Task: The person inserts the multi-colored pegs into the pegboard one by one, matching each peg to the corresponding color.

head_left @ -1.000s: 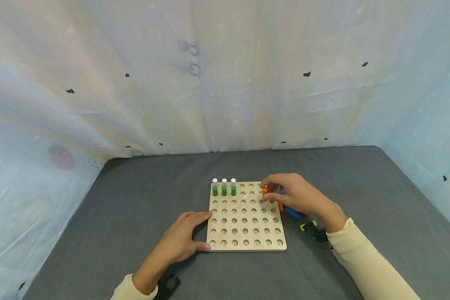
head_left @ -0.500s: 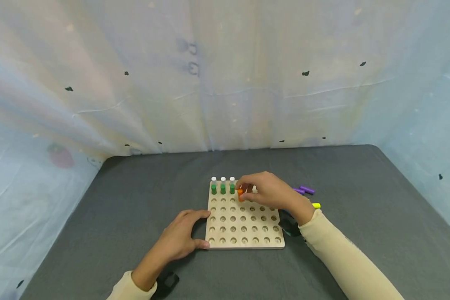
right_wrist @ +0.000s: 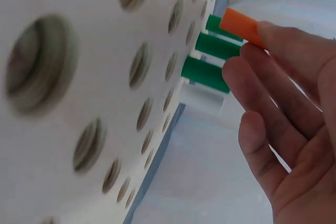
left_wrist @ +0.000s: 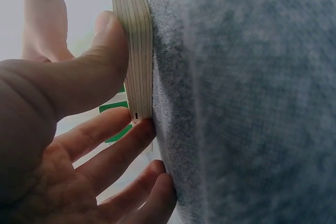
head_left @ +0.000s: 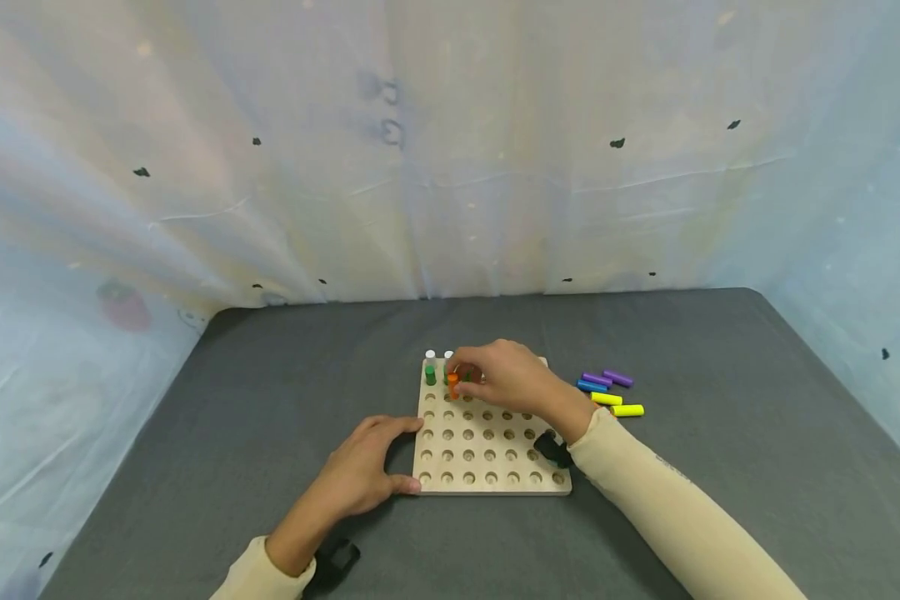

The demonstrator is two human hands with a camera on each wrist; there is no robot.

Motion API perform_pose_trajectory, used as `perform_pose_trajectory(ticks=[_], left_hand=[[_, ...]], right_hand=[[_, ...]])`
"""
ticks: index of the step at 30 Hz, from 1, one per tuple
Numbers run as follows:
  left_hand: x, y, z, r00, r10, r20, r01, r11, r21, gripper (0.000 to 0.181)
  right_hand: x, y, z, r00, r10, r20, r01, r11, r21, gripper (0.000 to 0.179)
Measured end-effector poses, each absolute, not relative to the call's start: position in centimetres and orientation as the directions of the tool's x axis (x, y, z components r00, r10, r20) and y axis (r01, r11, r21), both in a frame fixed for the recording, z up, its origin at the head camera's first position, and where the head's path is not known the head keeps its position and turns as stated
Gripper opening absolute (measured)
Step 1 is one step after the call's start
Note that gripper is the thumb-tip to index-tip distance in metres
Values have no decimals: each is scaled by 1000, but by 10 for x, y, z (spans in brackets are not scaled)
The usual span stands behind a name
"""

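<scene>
My right hand (head_left: 508, 379) pinches an orange peg (head_left: 453, 386) between thumb and fingers, over the back left part of a wooden pegboard (head_left: 480, 445). In the right wrist view, the orange peg (right_wrist: 240, 26) is tilted beside the upright green pegs (right_wrist: 206, 74), its lower end apart from the board. A row of green pegs (head_left: 431, 376) stands in the board, with white pegs (head_left: 431, 357) behind; my right hand partly hides both rows. My left hand (head_left: 363, 467) rests against the board's left edge, thumb and fingers spread. Close up, its thumb and fingertips touch the layered wooden edge (left_wrist: 134, 40).
Right of the board lie loose yellow pegs (head_left: 627, 411), a blue peg (head_left: 592, 386) and purple pegs (head_left: 618, 378). A grey cloth (head_left: 270, 400) covers the table, and pale curtains (head_left: 465, 167) hang behind it.
My right hand has carried the orange peg leftward across the board to beside the green pegs. Loose pegs on the right have come into sight. My left hand has stayed at the edge.
</scene>
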State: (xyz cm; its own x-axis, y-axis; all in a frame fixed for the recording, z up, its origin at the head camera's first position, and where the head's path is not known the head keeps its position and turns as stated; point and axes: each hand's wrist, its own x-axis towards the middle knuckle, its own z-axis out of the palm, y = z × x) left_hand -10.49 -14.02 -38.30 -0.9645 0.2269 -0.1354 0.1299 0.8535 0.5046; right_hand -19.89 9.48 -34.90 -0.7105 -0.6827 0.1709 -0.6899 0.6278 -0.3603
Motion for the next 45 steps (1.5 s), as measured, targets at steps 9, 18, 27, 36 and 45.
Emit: perform_pose_trajectory(ticks=[9, 18, 27, 36, 45], left_hand=[[-103, -139, -382, -960, 243, -141, 139, 845, 516, 78], [-102, -139, -380, -960, 251, -127, 152, 843, 516, 78], [-102, -140, -380, -959, 258, -117, 162, 838, 520, 77], [-104, -143, -381, -959, 257, -122, 161, 845, 510, 77], [-103, -142, -381, -960, 248, -129, 148, 843, 517, 77]], right_hand=[[-201, 80, -351, -705, -688, 170, -692, 617, -375, 21], [-201, 66, -352, -731, -671, 127, -660, 646, -384, 22], [-201, 61, -355, -729, -673, 126, -664, 650, -368, 18], [-193, 68, -349, -728, -679, 100, -660, 654, -368, 22], [-170, 129, -336, -789, -601, 127, -601, 712, -363, 26]])
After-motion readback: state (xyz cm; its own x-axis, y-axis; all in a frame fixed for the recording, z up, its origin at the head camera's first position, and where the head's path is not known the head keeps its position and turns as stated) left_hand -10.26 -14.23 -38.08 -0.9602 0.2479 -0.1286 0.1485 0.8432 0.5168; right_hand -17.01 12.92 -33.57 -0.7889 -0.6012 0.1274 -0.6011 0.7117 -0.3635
